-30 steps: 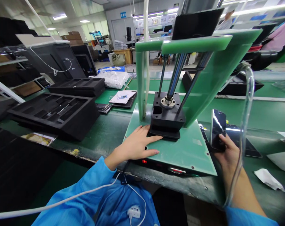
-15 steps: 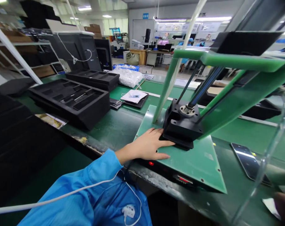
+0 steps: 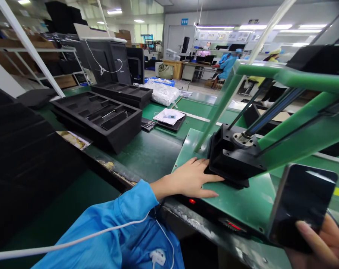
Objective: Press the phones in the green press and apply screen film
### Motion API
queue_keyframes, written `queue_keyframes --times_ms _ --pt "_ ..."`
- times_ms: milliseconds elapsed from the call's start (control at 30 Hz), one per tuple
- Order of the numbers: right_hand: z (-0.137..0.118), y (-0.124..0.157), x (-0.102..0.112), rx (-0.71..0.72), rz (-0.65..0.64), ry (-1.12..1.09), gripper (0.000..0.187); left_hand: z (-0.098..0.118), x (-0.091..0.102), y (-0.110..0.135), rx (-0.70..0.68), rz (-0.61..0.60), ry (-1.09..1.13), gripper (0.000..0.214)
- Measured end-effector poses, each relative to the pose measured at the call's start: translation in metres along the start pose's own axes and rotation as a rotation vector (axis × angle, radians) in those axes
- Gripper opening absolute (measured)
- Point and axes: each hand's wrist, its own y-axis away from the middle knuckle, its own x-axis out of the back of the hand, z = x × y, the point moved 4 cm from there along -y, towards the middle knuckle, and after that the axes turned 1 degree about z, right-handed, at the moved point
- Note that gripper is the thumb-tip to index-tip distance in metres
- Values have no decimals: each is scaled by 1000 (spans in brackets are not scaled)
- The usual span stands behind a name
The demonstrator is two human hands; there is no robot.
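Observation:
My left hand (image 3: 192,180) lies on the green base plate (image 3: 242,201) with its fingers spread. Its fingertips reach the black block (image 3: 233,157) of the press, and some of them are hidden at the block's edge. My right hand (image 3: 323,239), at the lower right, grips a smartphone (image 3: 305,203) by its lower end, thumb over the dark screen. The phone is held up off the bench, at the right side of the base plate. Green uprights (image 3: 221,108) and metal rods rise from around the block.
Black foam trays (image 3: 121,132) stand on the bench to the left. Behind the press lie papers (image 3: 169,116) on a dark flat case and a clear plastic bag (image 3: 162,93). A white cable (image 3: 102,229) crosses my left sleeve. A person in blue (image 3: 227,65) sits far back.
My right hand has come into view and lifted the smartphone off the bench. My left hand stays spread on the base plate. The view has shifted, moving the scene rightward.

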Motion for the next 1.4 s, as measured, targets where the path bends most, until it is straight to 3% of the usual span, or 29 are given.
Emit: queue_keyframes --times_ms 300,833,1100,1400 --pt "-4 1 -7 -22 27 -95 49 0 1 1 28 -15 -6 55" --pt "-14 7 -16 -71 70 -27 56 0 0 1 16 10 -30 54" --pt "-12 4 -14 -75 46 -81 51 1 1 0 24 4 -13 53" --pt "-8 0 -10 19 -22 -201 54 1 1 -1 23 -41 -18 54"
